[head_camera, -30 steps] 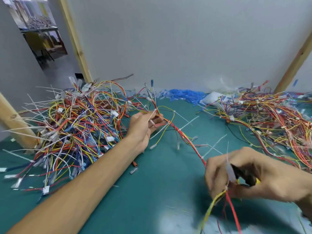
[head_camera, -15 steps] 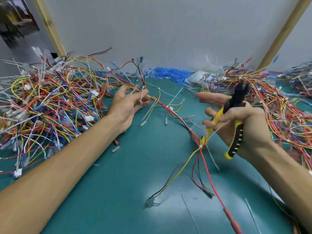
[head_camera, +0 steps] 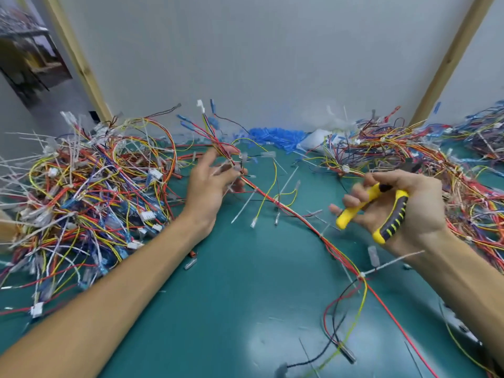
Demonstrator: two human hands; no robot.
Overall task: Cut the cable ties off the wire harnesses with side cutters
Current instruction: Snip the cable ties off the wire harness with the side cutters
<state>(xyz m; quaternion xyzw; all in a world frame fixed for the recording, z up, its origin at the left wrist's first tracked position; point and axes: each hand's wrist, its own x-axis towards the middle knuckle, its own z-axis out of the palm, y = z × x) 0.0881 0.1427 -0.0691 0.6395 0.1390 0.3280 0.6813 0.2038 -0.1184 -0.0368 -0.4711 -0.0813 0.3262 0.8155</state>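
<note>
Side cutters [head_camera: 394, 219] in right hand [head_camera: 420, 208]; left hand [head_camera: 207, 192] touches harness [head_camera: 294, 214].

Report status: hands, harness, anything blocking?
Left hand holds harness near its far end. Right hand grips cutters, off the wires. Cable tie still on harness by right forearm. Wire pile left, not over tie.

No readable text — none on side cutters [head_camera: 381, 211], wires, mat.
</note>
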